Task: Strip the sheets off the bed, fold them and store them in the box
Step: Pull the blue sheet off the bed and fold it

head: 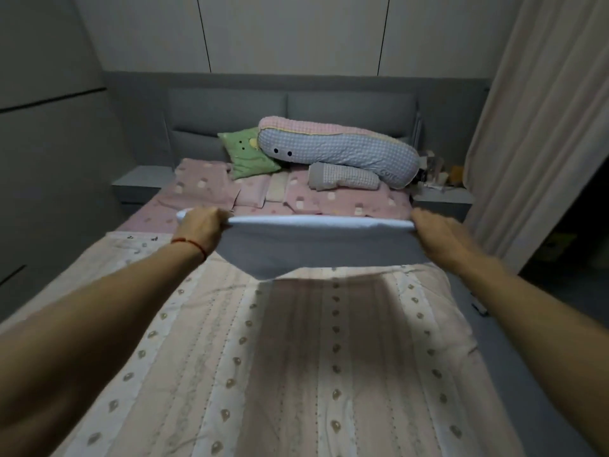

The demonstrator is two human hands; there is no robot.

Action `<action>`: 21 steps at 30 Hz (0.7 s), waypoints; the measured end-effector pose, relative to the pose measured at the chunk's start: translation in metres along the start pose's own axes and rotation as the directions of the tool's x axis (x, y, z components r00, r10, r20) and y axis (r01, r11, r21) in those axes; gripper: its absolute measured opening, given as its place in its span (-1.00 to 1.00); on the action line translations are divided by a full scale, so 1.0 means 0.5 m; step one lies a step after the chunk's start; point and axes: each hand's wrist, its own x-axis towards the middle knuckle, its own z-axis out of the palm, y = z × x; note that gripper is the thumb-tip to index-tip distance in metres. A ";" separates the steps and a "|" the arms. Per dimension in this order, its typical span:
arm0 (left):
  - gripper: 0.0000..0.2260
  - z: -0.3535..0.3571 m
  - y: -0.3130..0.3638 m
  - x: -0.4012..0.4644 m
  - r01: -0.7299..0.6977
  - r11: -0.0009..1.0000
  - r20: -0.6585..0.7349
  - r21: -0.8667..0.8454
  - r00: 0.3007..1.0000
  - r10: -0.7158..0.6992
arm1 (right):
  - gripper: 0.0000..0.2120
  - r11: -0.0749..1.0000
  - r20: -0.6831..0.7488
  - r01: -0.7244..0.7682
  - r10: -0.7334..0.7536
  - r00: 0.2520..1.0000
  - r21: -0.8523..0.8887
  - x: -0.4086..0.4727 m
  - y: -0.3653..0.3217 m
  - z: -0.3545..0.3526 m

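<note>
- Above the middle of the bed [514,374], a blue-grey sheet [316,249] is held up and stretched between both hands, its top edge running left to right and its lower part hanging down in a curve.
- Left hand [197,225]: fingers curled over the sheet's top left corner in a closed grip; a red string [192,245] is seen round the wrist.
- Right hand [431,232]: fingers curled over the top right corner, grip likewise closed on the cloth.
- Both forearms are extended forward from the near edge of the view.
- Beneath the sheet, a striped pale quilt [296,374] with small leaf-like motifs is spread over the near part of the bed; a shadow of the sheet falls on its middle.
- Beyond the sheet, pink patterned bedding [346,199] covers the far part of the mattress.
- At the far end, a green cushion [247,155] and a long blue-and-pink checked bolster [339,150] lie against the grey headboard [227,110]; a smaller grey checked cushion [342,179] lies just under the bolster.
- A pale curtain [540,127] hangs at the right.
- Small items on the right nightstand [441,196] are too blurred to identify.
</note>
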 end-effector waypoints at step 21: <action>-0.78 0.503 -0.136 -0.931 0.063 0.996 0.702 -0.069 0.712 0.003 | -0.77 0.929 0.578 -0.168 -0.058 0.814 0.329 -0.977 -0.333 0.438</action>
